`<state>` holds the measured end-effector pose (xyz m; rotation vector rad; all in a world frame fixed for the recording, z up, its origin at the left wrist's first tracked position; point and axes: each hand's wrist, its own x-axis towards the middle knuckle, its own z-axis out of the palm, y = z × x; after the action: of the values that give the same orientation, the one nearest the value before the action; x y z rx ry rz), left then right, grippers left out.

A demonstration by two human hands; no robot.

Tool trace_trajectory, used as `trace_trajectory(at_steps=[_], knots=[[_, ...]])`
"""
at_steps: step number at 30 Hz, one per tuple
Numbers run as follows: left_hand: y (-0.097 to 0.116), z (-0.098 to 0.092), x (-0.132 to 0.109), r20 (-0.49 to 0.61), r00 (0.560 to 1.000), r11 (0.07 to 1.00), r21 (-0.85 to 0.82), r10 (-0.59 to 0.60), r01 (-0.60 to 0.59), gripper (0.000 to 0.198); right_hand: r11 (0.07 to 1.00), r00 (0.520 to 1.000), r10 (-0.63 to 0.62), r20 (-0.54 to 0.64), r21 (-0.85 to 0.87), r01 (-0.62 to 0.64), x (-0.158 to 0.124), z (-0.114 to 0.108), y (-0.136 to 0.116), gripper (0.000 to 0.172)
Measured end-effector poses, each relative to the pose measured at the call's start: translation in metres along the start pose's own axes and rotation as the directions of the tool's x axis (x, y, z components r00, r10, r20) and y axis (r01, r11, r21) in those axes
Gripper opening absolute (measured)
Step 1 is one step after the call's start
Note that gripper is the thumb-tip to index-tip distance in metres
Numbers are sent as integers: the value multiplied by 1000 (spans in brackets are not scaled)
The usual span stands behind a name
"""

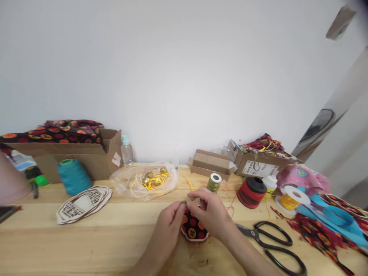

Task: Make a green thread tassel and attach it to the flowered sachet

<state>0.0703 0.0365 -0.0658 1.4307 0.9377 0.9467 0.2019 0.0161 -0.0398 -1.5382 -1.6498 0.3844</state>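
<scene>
A small scalloped piece (pixel 192 229), covered in black cloth with red and orange round patterns and edged in pale trim, lies between my hands. My left hand (pixel 168 222) pinches at its upper left edge, where a tiny olive bit shows at the fingertips. Over the upper right side of the piece, my right hand (pixel 214 214) has thumb and index finger curled close together; whatever they hold is too small to name. A yellow cord (pixel 188 182) runs on the table just beyond the right fingers. Behind that hand stands an olive thread spool (pixel 213 184).
Black-handled scissors (pixel 258 234) lie right of my right forearm. Further right are a red spool (pixel 251 193), a yellow ribbon roll (pixel 289 201) and cloth scraps (pixel 319 234). Leftward sit a bag of bells (pixel 172 184), wooden cutouts (pixel 83 207), a teal thread cone (pixel 74 178) and a cardboard box (pixel 112 153).
</scene>
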Motion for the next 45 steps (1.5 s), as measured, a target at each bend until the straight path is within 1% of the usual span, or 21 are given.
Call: trace_trajectory(at_steps=[5,10,14,20,24,26,29,31,36,38,41,43,45], knots=[[5,1,-3,53,998,999,47,25,-27,29,1000,992,-20,124,-18,22,9,-7,-7,13],[8,1,-5,92,995,997,68,38,-45,30,995,988,-96,121,-10,98,8,-10,-5,15],[8,2,-5,92,995,994,104,30,-39,29,992,984,-118,136,-24,122,6,-9,-1,15],[8,4,-5,130,991,993,111,15,-30,29,996,990,-87,111,-24,90,5,-9,2,14],[9,5,-7,145,989,995,97,7,-21,28,1000,994,-12,109,0,12,4,-9,6,14],[9,5,-7,134,991,994,108,16,-31,26,1000,993,16,119,24,-19,4,-8,8,14],[8,5,-7,98,995,987,162,6,-22,26,999,991,27,133,43,-33,3,-7,10,13],[8,5,-7,82,997,982,189,6,-22,27,998,991,31,127,45,-37,2,-7,9,13],[11,2,-5,87,996,982,182,36,-51,27,999,993,9,115,46,-14,3,-6,9,13],[11,-2,-2,42,998,980,190,45,-52,26,999,994,-1,112,46,-4,3,-8,10,12],[8,-12,6,-75,997,985,169,35,-22,28,1000,997,2,83,23,-4,1,-9,13,15],[3,-18,12,-130,991,992,123,27,-11,32,999,996,-8,93,-46,12,-2,-8,13,16],[-1,-23,18,-157,987,997,79,34,-22,35,990,991,-14,133,-135,33,-7,-3,12,16]])
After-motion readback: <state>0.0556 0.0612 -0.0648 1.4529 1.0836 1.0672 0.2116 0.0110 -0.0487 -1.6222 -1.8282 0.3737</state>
